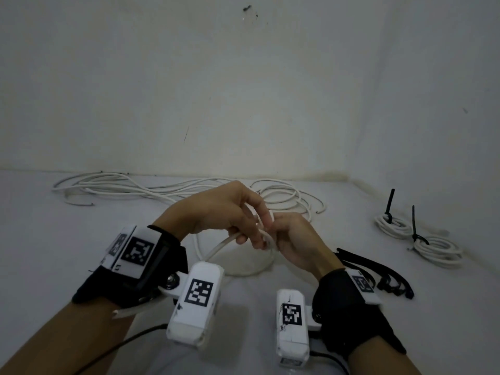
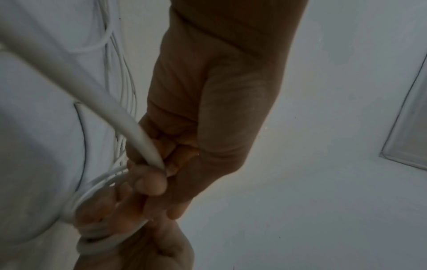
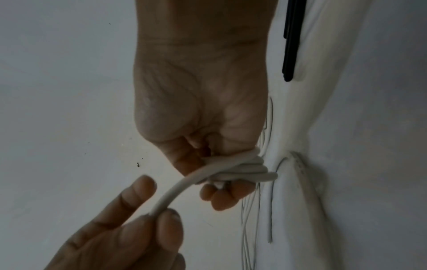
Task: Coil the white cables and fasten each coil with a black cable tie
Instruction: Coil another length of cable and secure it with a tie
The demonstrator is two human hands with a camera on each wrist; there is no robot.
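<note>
the right hand [image 1: 292, 239] is closed around several turns of white cable [image 3: 245, 169] wound on its fingers. the left hand [image 1: 216, 209] pinches the free run of that cable. both are raised above the white surface [image 1: 40, 239]; loose cables [image 1: 130, 186] lie far left.

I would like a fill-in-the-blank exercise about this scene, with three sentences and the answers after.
1. The white cable is being wound around the fingers of the ____ hand.
2. At the far right lie ____ finished coils, each fastened.
3. The loose cable ties on the surface are ____ in colour.

Answers: right; two; black
</note>
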